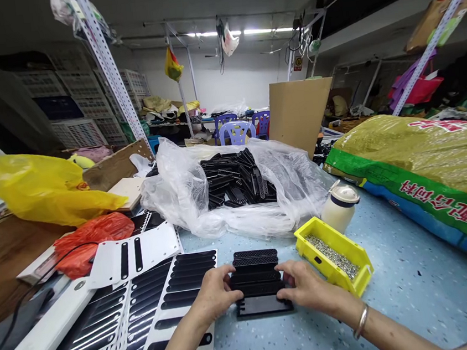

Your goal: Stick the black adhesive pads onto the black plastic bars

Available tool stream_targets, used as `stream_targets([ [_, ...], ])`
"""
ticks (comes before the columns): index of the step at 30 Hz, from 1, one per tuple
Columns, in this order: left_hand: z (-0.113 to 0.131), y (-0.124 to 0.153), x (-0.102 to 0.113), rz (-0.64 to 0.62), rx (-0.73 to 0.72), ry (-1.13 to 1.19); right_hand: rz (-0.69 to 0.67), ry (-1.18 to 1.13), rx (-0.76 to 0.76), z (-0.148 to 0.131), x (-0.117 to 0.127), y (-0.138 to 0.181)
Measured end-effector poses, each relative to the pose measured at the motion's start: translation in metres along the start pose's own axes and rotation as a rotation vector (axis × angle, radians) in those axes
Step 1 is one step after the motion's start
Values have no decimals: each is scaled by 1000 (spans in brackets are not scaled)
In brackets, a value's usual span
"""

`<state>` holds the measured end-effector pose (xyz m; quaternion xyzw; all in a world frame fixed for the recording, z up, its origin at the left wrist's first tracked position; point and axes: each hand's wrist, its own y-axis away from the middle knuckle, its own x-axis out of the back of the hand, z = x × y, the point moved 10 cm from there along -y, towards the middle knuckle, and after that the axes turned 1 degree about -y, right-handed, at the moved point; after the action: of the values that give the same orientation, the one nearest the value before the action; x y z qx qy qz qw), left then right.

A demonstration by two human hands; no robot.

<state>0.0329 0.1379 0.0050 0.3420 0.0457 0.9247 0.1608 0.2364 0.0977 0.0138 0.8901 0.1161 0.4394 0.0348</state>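
Note:
On the blue speckled table, several black plastic strips lie side by side in a row, the far ones with a hole pattern. A flat black base shows at the near end of the row. My left hand grips the strips' left ends, thumb toward me and fingers on the far side. At their right ends, my right hand grips them the same way. Close by on the right stands a yellow bin of small metal parts. White sheets with black adhesive-looking strips lie beside my left forearm.
Behind the row, a clear plastic bag gapes around a heap of black strips. A cream lidded bottle stands behind the bin. A large printed sack lines the right; a white bar-shaped device and red bag lie left.

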Motion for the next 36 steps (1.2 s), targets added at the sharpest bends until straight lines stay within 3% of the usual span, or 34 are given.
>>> stream_targets([
  [4,-13,-13,-5,43,59,183,91,-147,-67,12,-2,-11],
  [12,-21,-29,-12,61,207,226,143,-223,-155,26,-3,-37],
  [18,-18,-18,-4,88,203,128,164,-151,-116,32,14,-1],
  [22,-11,8,-2,57,111,-24,36,93,-21,26,-6,30],
  [27,5,31,-19,-34,-76,-347,10,182,65,9,-23,38],
  [32,-4,30,-26,-126,15,-132,-23,191,39,5,-24,34],
  [36,-16,24,-22,-95,117,-104,33,236,-25,10,-16,27],
])
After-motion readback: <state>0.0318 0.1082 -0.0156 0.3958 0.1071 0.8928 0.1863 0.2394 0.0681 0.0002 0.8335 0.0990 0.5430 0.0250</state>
